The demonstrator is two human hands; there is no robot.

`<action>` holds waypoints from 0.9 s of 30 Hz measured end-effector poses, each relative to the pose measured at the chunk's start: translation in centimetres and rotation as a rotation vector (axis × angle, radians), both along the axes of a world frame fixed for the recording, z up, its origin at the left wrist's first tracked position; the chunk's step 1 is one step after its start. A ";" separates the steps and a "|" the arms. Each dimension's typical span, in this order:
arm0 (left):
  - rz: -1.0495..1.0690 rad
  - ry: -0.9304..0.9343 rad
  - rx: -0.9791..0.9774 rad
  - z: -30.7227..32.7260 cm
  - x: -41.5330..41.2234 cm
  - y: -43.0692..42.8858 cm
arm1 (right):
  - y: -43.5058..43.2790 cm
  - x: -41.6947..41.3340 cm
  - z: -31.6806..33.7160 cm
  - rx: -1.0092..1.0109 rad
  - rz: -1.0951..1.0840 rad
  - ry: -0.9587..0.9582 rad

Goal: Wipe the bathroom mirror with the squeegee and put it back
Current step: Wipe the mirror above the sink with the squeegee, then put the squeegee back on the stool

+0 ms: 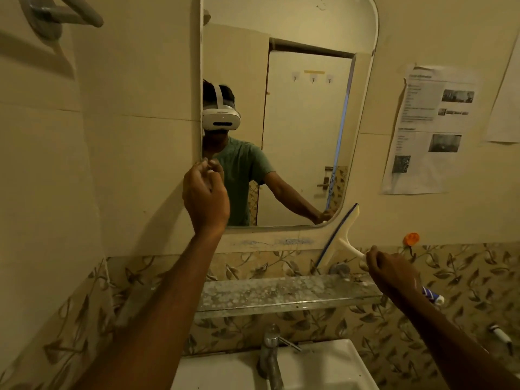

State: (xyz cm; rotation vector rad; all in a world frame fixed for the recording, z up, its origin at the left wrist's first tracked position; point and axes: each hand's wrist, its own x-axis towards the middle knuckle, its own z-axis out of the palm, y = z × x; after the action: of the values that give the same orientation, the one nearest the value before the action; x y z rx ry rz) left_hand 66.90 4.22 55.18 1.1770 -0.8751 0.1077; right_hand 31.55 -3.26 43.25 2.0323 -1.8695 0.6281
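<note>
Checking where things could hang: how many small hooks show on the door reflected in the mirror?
3 small wall hooks, in a row on the pale reflected door: left, middle, right, under a yellow tape strip. Others may be hidden.

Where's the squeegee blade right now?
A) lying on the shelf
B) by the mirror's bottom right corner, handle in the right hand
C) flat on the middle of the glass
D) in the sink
B: the squeegee stands tilted at the lower right corner of the mirror, its handle gripped by the right hand, above the shelf.
</note>
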 end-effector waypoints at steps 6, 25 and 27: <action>-0.146 -0.290 0.081 -5.1 -7.7 -1.3 | 1.9 -1.4 -2.9 -0.152 0.029 -0.375; -0.361 -0.535 0.475 -20.2 -43.6 1.1 | 11.5 -24.9 -14.0 0.132 0.105 -1.242; -0.373 -0.519 0.517 -21.4 -46.9 2.0 | 12.3 -28.1 -15.2 0.150 0.107 -1.225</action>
State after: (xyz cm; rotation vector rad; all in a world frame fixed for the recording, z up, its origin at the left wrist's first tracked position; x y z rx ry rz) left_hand 19.98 6.25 33.76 1.4661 -1.6366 -0.1341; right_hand 3.44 9.00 28.07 1.9646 -2.3778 2.1706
